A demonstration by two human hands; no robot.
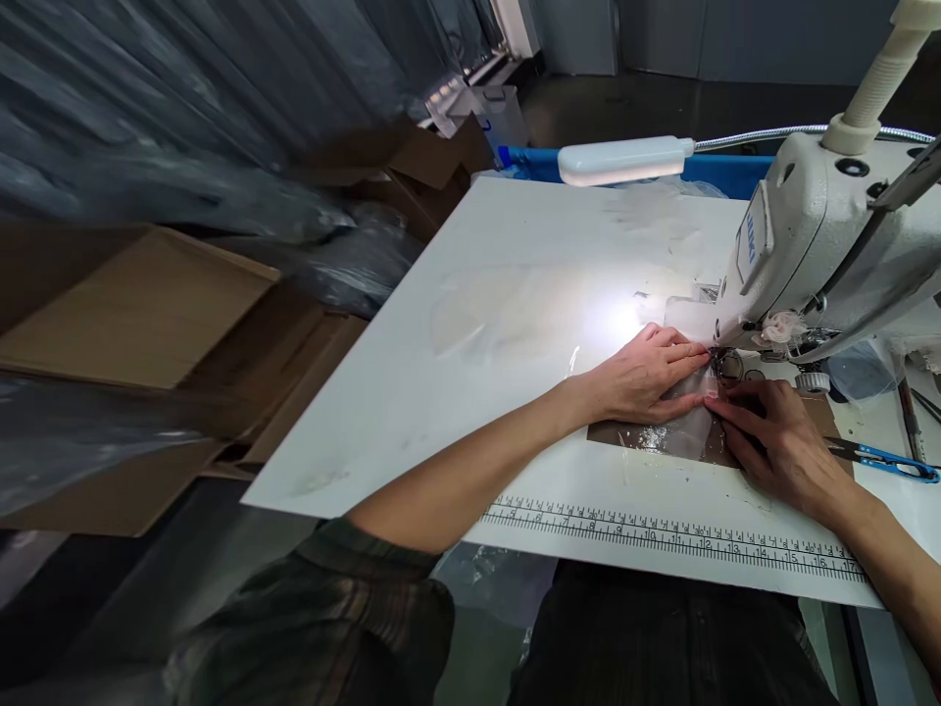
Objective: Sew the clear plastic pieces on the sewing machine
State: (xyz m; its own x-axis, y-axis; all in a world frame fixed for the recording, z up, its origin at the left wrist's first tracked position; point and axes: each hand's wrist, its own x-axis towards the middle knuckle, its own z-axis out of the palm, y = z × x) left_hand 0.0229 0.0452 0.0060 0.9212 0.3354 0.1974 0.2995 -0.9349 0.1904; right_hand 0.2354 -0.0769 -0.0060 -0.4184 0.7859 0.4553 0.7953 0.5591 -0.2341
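Note:
On the white table, a thin translucent white piece (689, 431) lies beside the needle area of a sewing machine (798, 226). My left hand (651, 373) rests on it, palm down with fingers stretched out towards the presser foot. From the other side my right hand (783, 446) pinches its edge between thumb and fingertips, close to a small white label (711, 386) with red marking. Beneath both hands is a brown plate (624, 434). The needle itself is hard to make out behind my fingertips.
Blue-handled thread snips (889, 463) lie right of my right hand. A printed ruler scale (647, 534) runs along the table's front edge. A white lamp (624, 160) hangs over the back. Open cardboard boxes (139, 304) and plastic wrapping stand at the left.

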